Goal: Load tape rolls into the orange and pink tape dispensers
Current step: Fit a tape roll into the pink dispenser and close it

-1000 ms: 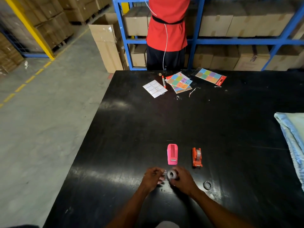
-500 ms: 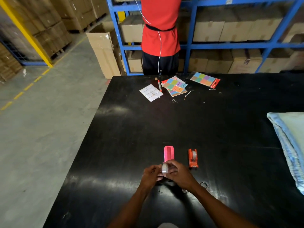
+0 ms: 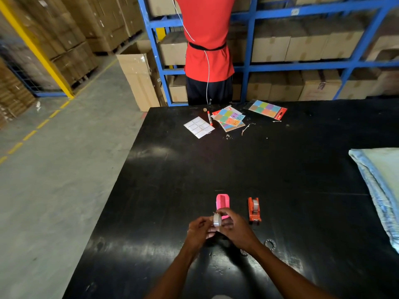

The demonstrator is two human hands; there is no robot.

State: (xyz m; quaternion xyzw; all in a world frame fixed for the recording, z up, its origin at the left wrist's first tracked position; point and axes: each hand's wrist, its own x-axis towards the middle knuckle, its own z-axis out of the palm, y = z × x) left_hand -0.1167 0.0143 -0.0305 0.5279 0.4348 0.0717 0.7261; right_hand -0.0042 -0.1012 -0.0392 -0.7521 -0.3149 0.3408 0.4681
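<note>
1. Near the tabletop (image 3: 164, 190) front edge, our right hand (image 3: 236, 230) and left hand (image 3: 199, 230) grasp a tape roll (image 3: 217, 220) between fingers.
2. Pink dispenser (image 3: 222, 202) sits just behind; orange dispenser (image 3: 254, 209), roll loaded, to its right.
3. Coloured label sheet (image 3: 232, 118) reads "1-2"; other writing illegible.

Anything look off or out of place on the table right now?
Nothing serious. Both hands hold a tape roll by the empty pink dispenser; the orange dispenser is already loaded. A loose ring lies by the right wrist, and small scraps litter the far side.
</note>
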